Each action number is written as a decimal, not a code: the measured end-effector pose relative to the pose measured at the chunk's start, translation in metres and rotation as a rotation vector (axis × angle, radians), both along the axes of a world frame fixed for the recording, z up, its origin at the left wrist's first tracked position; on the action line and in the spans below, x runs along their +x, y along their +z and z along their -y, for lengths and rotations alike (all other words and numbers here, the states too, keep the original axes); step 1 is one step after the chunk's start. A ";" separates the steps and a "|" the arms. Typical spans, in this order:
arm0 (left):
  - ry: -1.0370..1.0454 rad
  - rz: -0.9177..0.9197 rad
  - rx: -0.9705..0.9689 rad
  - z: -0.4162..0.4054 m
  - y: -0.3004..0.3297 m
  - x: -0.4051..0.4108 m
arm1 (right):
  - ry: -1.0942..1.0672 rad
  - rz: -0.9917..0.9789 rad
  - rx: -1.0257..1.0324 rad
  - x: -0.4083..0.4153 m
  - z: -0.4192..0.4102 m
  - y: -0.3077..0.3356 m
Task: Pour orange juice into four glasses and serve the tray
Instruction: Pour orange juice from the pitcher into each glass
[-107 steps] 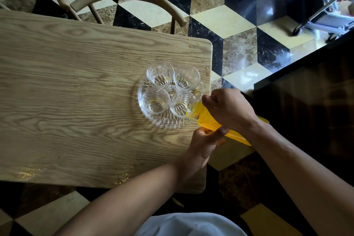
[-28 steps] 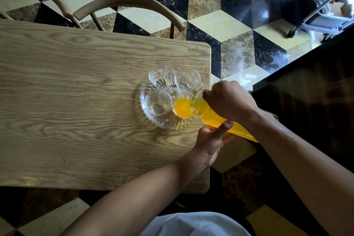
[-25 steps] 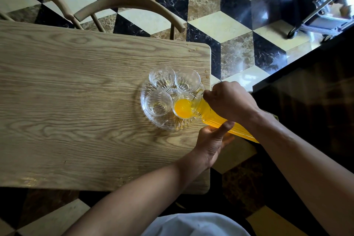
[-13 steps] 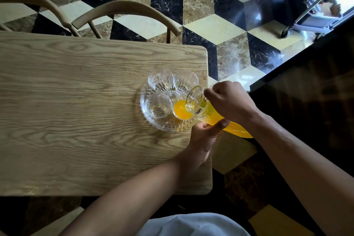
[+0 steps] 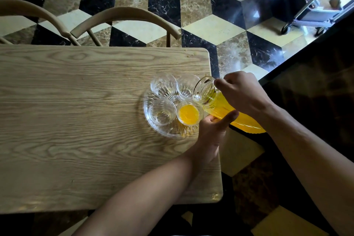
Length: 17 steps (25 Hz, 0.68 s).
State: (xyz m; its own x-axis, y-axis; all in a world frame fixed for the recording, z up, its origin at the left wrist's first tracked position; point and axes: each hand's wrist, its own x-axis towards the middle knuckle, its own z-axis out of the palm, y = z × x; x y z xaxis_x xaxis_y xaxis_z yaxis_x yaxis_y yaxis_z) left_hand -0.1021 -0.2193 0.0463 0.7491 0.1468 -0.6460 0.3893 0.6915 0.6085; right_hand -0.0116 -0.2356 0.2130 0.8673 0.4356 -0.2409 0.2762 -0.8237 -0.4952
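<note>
The glass pitcher (image 5: 220,105), heavy with juice and likely slippery, hangs tilted over the round glass tray (image 5: 153,126) at the counter's (image 5: 76,120) edge, right hand (image 5: 241,94) gripping its neck, left hand (image 5: 212,130) cupping beneath, best supported there.

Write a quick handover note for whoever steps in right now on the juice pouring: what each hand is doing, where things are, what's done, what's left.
Right hand grips the pitcher at its neck, tilted, mouth above the far-right glass.
Left hand supports the pitcher from below, at the table's right edge.
Glass tray sits on the wooden table near its right end, holding all four glasses.
Done: near-right glass has juice.
Left: far-right glass, far-left glass and near-left glass look empty; no juice is visibly flowing. Fill them, set the pitcher down, serve the tray.
</note>
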 end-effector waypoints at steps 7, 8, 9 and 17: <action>0.049 -0.043 -0.006 0.000 0.000 0.022 | 0.092 0.041 -0.033 0.028 -0.005 -0.012; 0.057 -0.031 -0.003 0.002 0.001 0.027 | 0.105 0.047 -0.042 0.033 -0.005 -0.014; 0.065 -0.015 0.004 0.004 0.002 0.030 | 0.118 0.051 -0.056 0.038 -0.004 -0.015; 0.129 -0.004 -0.036 0.012 0.014 0.054 | 0.193 0.067 -0.093 0.065 -0.008 -0.024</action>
State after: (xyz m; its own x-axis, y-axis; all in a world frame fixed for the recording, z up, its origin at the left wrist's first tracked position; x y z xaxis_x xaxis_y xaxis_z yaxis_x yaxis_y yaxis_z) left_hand -0.0478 -0.2309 0.0603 0.7226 0.2184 -0.6558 0.2986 0.7571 0.5811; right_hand 0.0530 -0.2275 0.1887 0.7853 0.5738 -0.2324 0.4632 -0.7937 -0.3944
